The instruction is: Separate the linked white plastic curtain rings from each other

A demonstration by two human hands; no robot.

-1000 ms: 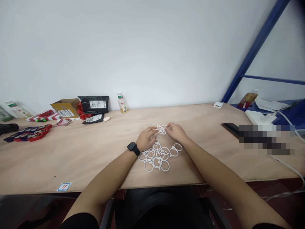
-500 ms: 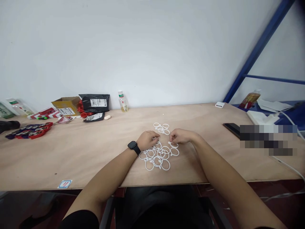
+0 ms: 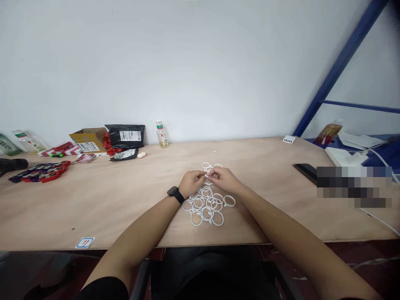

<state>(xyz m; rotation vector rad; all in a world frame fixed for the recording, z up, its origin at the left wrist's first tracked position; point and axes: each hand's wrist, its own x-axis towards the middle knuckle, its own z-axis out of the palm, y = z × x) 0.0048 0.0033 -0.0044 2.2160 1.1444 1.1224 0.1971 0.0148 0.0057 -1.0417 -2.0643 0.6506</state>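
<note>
My left hand (image 3: pixel 191 183), with a black watch at the wrist, is closed in a pinch. My right hand (image 3: pixel 225 180) is pinched too, its fingertips meeting those of the left. Between the fingertips hangs a white plastic ring (image 3: pixel 208 183); whether one ring or two are held there is too small to tell. Just below the hands lies a loose heap of several white rings with small tabs (image 3: pixel 207 213), many overlapping. One single ring (image 3: pixel 229 201) lies at the heap's right. Behind the fingers is a smaller group of white rings (image 3: pixel 205 165), partly hidden by my right hand.
A bottle (image 3: pixel 162 134) stands by the wall. Left of it are black parcels (image 3: pixel 126 136), an open carton (image 3: pixel 89 140) and red-and-purple packs (image 3: pixel 42 171). A phone (image 3: pixel 305 173), a white charger (image 3: pixel 289 139) and a power strip (image 3: pixel 340 158) lie at the right.
My right hand has moved left from beside the heap, bringing a white ring from there to my left fingertips. My left hand has stayed nearly in place.
</note>
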